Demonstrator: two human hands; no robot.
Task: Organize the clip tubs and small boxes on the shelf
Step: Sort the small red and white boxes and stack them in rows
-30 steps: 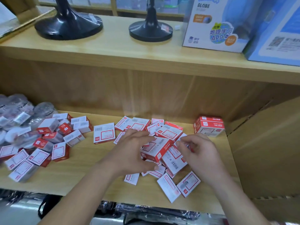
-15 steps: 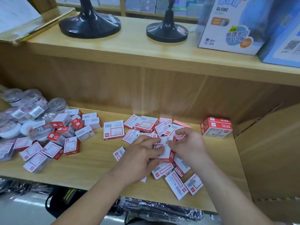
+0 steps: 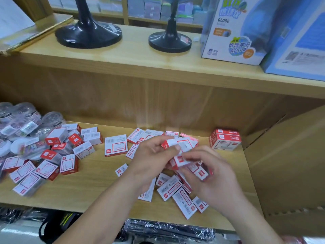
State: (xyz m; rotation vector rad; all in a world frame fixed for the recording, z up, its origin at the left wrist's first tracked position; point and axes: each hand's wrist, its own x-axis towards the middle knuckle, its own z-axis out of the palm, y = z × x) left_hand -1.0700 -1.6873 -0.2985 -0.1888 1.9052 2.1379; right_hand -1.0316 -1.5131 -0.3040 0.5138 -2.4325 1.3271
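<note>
Above the shelf (image 3: 98,182), my left hand (image 3: 153,155) and right hand (image 3: 216,175) each clamped small boxes (image 3: 182,147), apparently gathering them into a stack.

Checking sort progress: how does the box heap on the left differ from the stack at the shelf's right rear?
The left heap is many boxes lying jumbled at all angles; the right stack is a neat, squared-up block. The heap lies mixed up against the clear tubs; the stack stands apart by itself. Both are red-and-white boxes on the same shelf.
</note>
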